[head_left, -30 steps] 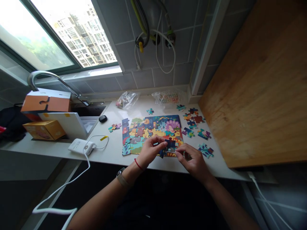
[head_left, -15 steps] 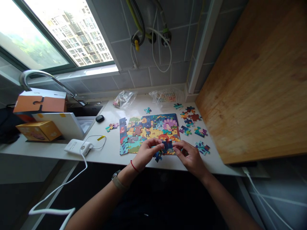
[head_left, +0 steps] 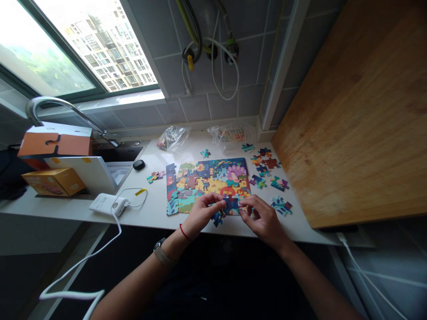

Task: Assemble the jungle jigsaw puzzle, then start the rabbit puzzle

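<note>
Jigsaw pieces [head_left: 282, 206] of this kind are judged to be light, stiff card, likely to slide on a smooth surface and best taken by their edges between thumb and fingertips. In the head view, a dark blue jigsaw piece [head_left: 231, 204] is held over the near edge of the assembled puzzle [head_left: 207, 182], though whether it touches the puzzle cannot be told. It is pinched from both sides: the left hand [head_left: 200, 215] is almost closed, with its fingers [head_left: 216, 201] pressed against the piece, and the right hand [head_left: 265, 221] is curled inward, with its fingertips [head_left: 243, 212] on the opposite side. A second blue piece [head_left: 218, 218] is seen just below the left hand, but whether it is held cannot be told. Others are spread toward the right end of the counter [head_left: 156, 218], beside a wooden board [head_left: 350, 124], while a white power bank [head_left: 105, 203] lies near the counter's front edge.
</note>
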`<action>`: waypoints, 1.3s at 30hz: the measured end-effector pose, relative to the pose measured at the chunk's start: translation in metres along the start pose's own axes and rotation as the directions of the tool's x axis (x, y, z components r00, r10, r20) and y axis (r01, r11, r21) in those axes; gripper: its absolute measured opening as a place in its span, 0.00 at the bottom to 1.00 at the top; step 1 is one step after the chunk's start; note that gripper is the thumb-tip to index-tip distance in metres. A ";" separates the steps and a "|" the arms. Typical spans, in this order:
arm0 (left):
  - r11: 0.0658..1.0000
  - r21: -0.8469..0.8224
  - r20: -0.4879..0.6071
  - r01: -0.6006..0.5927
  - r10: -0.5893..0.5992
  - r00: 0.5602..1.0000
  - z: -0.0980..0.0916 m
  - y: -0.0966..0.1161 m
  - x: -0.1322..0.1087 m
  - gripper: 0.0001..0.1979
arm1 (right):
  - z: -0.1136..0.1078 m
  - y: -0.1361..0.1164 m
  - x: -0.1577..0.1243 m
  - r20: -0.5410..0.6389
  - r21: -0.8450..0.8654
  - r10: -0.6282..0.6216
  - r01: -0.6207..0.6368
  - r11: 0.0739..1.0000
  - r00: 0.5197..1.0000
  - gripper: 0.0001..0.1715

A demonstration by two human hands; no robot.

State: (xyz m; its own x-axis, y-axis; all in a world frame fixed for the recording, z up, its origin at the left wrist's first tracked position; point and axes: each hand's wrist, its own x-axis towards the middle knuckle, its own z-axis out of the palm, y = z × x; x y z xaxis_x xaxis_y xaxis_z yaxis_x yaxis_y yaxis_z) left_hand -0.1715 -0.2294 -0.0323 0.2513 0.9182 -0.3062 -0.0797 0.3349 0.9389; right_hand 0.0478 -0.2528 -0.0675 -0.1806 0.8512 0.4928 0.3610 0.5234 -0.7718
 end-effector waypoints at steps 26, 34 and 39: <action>0.996 0.079 0.066 0.032 -0.037 0.997 -0.021 -0.003 -0.001 0.22 | 0.002 -0.005 -0.003 0.142 -0.197 -0.215 0.240 0.950 0.966 0.12; 0.995 0.097 0.104 0.000 -0.010 0.995 -0.037 -0.005 -0.001 0.19 | 0.006 -0.016 0.008 0.211 -0.173 -0.210 0.248 0.953 0.955 0.15; 0.958 0.241 -0.062 -0.155 0.175 0.983 -0.059 0.008 -0.002 0.21 | 0.012 -0.006 0.054 0.210 -0.150 -0.172 0.205 0.967 0.963 0.10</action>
State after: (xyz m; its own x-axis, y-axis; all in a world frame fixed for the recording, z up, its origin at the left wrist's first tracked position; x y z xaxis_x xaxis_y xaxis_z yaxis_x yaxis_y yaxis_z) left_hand -0.2297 -0.2159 -0.0331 0.1729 0.9740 -0.1465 0.1166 0.1274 0.9850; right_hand 0.0245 -0.2096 -0.0409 -0.4276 0.7377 0.5225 0.4492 0.6750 -0.5853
